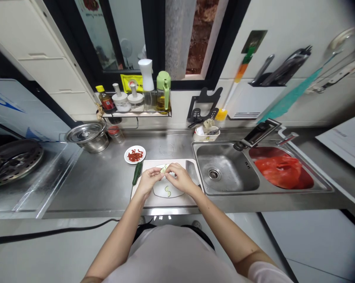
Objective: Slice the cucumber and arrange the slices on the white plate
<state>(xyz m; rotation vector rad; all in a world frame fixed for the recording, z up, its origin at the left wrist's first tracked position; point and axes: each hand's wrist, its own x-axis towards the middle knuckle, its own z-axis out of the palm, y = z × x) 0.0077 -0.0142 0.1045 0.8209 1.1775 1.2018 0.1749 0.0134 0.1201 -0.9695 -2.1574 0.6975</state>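
My left hand (148,180) and my right hand (180,178) meet over a pale cutting board (165,201) on the steel counter. Both pinch a small pale green piece of vegetable (163,169) between their fingertips. Below the hands a white plate (171,192) lies on the board with a thin green sliver on it. A green cucumber (137,172) lies at the board's left edge. A cleaver blade (192,171) rests at the board's right side.
A small white dish of red bits (135,155) sits behind the board. To the right is a double sink (227,173), one basin holding a red bag (280,171). A steel pot (88,136) and a condiment rack (136,103) stand at the back left. A stove (12,159) is far left.
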